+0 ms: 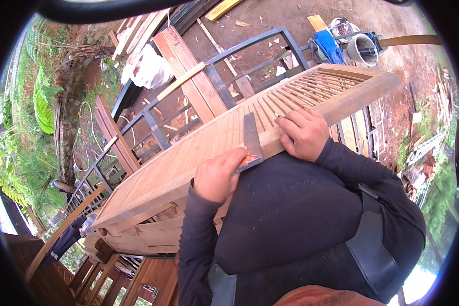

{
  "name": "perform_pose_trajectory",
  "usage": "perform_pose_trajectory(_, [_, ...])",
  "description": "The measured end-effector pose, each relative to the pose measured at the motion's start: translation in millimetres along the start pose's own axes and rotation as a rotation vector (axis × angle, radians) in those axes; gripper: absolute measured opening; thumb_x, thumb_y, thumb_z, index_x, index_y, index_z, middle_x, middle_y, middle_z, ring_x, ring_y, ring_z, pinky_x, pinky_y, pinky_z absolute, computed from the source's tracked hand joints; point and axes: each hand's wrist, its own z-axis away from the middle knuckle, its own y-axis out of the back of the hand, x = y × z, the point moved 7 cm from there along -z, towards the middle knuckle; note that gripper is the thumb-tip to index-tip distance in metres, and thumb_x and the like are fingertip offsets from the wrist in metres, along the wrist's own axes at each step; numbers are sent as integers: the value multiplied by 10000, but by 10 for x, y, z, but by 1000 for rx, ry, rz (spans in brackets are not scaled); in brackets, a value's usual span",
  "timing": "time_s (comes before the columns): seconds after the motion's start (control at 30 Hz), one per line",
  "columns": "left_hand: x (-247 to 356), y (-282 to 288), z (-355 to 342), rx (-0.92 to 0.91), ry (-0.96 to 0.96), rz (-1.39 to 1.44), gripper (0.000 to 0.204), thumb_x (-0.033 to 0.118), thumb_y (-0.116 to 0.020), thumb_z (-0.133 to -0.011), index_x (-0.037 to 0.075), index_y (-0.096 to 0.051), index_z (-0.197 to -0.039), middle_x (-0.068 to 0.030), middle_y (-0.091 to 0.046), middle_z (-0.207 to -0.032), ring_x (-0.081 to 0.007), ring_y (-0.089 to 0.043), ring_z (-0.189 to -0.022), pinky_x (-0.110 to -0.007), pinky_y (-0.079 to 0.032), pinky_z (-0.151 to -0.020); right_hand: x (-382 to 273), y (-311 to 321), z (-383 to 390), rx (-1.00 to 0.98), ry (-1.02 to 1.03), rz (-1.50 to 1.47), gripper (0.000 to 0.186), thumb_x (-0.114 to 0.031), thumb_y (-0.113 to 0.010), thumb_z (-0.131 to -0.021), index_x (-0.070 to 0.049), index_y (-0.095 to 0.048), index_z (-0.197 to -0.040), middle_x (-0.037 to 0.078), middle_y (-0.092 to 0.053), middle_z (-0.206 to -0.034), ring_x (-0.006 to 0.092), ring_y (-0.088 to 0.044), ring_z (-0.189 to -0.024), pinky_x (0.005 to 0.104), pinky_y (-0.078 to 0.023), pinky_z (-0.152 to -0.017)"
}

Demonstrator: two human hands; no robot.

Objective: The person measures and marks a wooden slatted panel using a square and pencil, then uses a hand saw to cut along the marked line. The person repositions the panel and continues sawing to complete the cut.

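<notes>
A long wooden louvered door panel (pixel 188 163) lies flat across the middle of the frame, its long axis running from the lower left up to the upper right, where the open slats show near the far end. The person stands at its near long edge, leaning over it, both forearms in dark sleeves coming up from the bottom of the frame. The left hand (pixel 217 176) sits at that near edge, its fingers closed around the reddish stock of a try square (pixel 251 143), whose grey steel blade points up the frame and lies across the panel's width, at right angles to the long axis. The right hand (pixel 305 133) rests on the panel just to the right of the blade, close beside it but not touching it, fingers curled tight together around something thin, likely a pencil (pixel 279 116); only a small tip shows at the upper left of the fist, so I cannot tell for sure what it is. That tip lies nearer the blade than the rest of the fist. Behind the panel, in the upper middle, a dark metal railing (pixel 250 56) crosses bare earth scattered with wood offcuts, and a white bucket (pixel 363 50) stands at the upper right.
</notes>
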Motion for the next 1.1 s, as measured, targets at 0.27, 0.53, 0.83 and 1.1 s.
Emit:
perform_pose_trajectory(0.27, [94, -98, -15, -25, -88, -74, 443, -17, -626, -830, 92, -660, -1258, -76, -728, -1170, -264, -740, -980, -357, -608, -778, 17, -22, 82, -23, -4, -39, 331, -129, -742, -748, -94, -705, -1074, 24, -649, -924, 204, -662, -849, 362, -469, -759])
perform_pose_trajectory(0.53, [73, -136, 2, -33, -90, -76, 408, -13, -619, -858, 80, -675, -1251, -100, -738, -1184, -250, -741, -1038, -351, -611, -822, 12, -28, 86, -51, 4, -41, 359, -128, -743, -735, -91, -705, -1090, 25, -647, -922, 204, -662, -843, 359, -469, -755])
perform_pose_trajectory(0.83, [69, -148, -3, -59, -75, -59, 400, -20, -613, -865, 68, -674, -1250, -126, -749, -1171, -249, -728, -1113, -353, -606, -862, 5, -27, 91, -29, 19, -24, 367, -137, -746, -725, -95, -706, -1087, 23, -643, -916, 202, -659, -828, 356, -471, -746])
perform_pose_trajectory(1.1, [62, -164, 3, -46, -94, -56, 400, -13, -618, -869, 68, -671, -1257, -126, -748, -1172, -248, -728, -1114, -355, -610, -854, -4, -18, 75, -27, 15, -25, 364, -133, -746, -715, -97, -702, -1075, 20, -638, -907, 197, -655, -819, 354, -468, -736])
